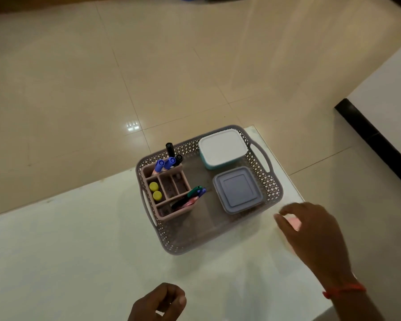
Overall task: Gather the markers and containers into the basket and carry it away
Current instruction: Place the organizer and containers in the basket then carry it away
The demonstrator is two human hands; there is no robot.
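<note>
One grey perforated basket (271,188) is set on a white table (79,251), at the table's far right corner. A white-lidded container (222,147) with a teal base is placed at the basket's 1 o'clock, and a grey-blue container (237,188) is placed just beside it at 4 o'clock; whether the two touch cannot be told. A pink organiser (171,215), divided into several compartments, is stood at the basket's 9 o'clock side. Blue-capped markers (164,163) and black markers (170,149) are stood upright in its far compartment. Two yellow caps (155,191) are seen in a compartment on its left. A green marker (195,190) and further pens are leaned out of its near compartment toward 2 o'clock. The right hand (310,230) is held over the table at 4 o'clock of the basket, just beside its near right corner, with fingers bent down over a small pink object (294,223); whether that object is gripped cannot be told. A red thread (344,289) is worn on that wrist. The left hand (159,302) is seen at 6 o'clock of the frame, well apart from the basket, its fingers curled in and nothing seen inside them. Beige floor tiles (148,66) are seen beyond the table, and a second white surface (384,93) with a dark edge is seen at 3 o'clock.
</note>
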